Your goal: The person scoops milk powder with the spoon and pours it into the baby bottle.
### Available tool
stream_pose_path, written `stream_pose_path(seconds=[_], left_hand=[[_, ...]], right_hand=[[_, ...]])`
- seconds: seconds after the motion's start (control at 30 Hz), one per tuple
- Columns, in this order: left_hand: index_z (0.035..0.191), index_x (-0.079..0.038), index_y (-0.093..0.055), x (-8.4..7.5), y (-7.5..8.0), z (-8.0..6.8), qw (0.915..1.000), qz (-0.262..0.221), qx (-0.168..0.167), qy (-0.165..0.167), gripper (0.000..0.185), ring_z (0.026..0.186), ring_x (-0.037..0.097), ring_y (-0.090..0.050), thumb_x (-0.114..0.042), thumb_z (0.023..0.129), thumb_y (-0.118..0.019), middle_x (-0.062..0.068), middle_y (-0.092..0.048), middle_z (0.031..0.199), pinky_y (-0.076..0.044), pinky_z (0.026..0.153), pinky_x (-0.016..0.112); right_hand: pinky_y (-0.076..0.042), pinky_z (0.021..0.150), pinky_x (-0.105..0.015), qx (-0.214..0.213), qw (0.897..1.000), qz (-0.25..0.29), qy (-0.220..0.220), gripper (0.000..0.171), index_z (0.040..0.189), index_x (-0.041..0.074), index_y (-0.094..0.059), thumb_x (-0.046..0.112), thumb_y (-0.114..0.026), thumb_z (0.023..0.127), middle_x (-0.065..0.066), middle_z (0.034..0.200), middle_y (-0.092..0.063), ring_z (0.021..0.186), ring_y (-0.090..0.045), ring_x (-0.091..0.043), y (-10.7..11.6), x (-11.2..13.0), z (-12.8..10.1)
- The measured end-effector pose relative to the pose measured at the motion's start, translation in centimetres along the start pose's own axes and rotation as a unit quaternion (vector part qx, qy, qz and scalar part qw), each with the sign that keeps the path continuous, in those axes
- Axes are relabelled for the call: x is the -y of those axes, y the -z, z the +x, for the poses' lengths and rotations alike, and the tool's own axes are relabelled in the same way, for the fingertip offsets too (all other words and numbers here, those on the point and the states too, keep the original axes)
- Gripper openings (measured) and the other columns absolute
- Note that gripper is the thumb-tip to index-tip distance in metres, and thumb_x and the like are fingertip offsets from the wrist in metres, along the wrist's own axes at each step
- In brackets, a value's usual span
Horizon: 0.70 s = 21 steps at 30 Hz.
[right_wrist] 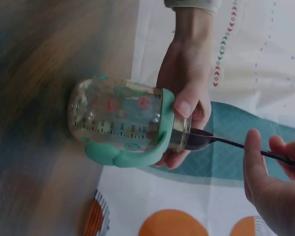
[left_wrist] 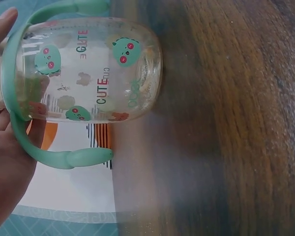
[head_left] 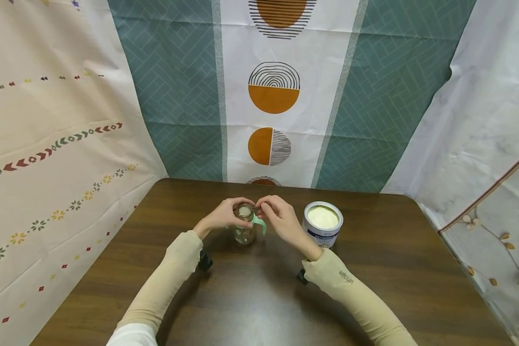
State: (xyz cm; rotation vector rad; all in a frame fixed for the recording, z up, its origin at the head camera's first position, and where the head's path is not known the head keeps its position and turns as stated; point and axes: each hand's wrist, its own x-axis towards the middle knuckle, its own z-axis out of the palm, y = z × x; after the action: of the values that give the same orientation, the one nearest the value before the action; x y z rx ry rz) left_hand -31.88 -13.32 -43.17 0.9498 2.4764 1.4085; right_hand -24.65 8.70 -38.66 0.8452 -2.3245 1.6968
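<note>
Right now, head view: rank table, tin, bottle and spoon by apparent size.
1. table
2. tin
3. bottle, slightly smaller than the tin, partly covered by the left hand
4. spoon: too hidden by the right hand to rank

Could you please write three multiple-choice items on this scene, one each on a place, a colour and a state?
1. Where does the open tin stand?
A. by the person's right hand
B. by the left elbow
C. at the table's near edge

2. What colour are the handles of the glass bottle?
A. orange
B. mint green
C. white

3. How is the bottle just now?
A. capped
B. lying flat on the table
C. open-topped, with the spoon at its mouth

Answers: 1 A, the head view shows the tin right of that hand. 2 B, both wrist views show green handles. 3 C, the left hand grips the neck while the spoon's bowl sits at the uncapped rim.
</note>
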Motion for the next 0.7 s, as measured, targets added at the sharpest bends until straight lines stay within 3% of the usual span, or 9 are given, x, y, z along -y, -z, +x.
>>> stream_pose_path(seconds=[0.13, 0.37, 0.5, 0.7], left_hand=[[0.123, -0.014, -0.062, 0.0, 0.0, -0.1, 1.0, 0.001, 0.0, -0.003, 0.057, 0.102, 0.018, -0.063, -0.021, 0.072, -0.086, 0.003, -0.066, 0.117, -0.054, 0.087, 0.031], [0.123, -0.015, -0.062, -0.1, 0.1, -0.1, 0.9999, 0.006, -0.002, -0.011, 0.056, 0.106, 0.018, -0.061, -0.022, 0.073, -0.086, 0.003, -0.066, 0.119, -0.052, 0.091, 0.035], [0.124, -0.013, -0.062, -0.1, 0.1, -0.1, 0.9999, 0.004, -0.002, -0.013, 0.058, 0.108, 0.019, -0.061, -0.024, 0.072, -0.086, 0.005, -0.065, 0.12, -0.053, 0.092, 0.036], [0.128, -0.005, -0.059, -0.1, 0.1, 0.0, 0.9997, 0.003, -0.001, -0.026, 0.064, 0.113, 0.021, -0.06, -0.023, 0.073, -0.086, 0.007, -0.064, 0.124, -0.05, 0.098, 0.04]], right_hand=[[-0.058, 0.081, -0.031, 0.012, 0.995, -0.087, 0.05, 0.024, 0.104, 0.004, -0.067, 0.019, -0.048, 0.102, -0.007, 0.108, -0.058, 0.094, -0.064, -0.021, -0.1, 0.1, -0.3], [-0.054, 0.076, -0.029, 0.021, 0.974, -0.177, 0.141, 0.014, 0.099, 0.009, -0.068, 0.009, -0.053, 0.098, -0.006, 0.11, -0.057, 0.093, -0.058, -0.016, 0.3, 0.2, -0.5], [-0.053, 0.076, -0.029, 0.025, 0.97, -0.183, 0.159, 0.015, 0.099, 0.011, -0.067, 0.01, -0.052, 0.099, -0.005, 0.111, -0.058, 0.095, -0.058, -0.016, 0.6, 0.2, -0.5], [-0.057, 0.076, -0.028, 0.034, 0.985, -0.112, 0.125, 0.017, 0.101, 0.007, -0.066, 0.011, -0.049, 0.1, -0.004, 0.112, -0.06, 0.092, -0.064, -0.017, 1.1, 0.0, -0.6]])
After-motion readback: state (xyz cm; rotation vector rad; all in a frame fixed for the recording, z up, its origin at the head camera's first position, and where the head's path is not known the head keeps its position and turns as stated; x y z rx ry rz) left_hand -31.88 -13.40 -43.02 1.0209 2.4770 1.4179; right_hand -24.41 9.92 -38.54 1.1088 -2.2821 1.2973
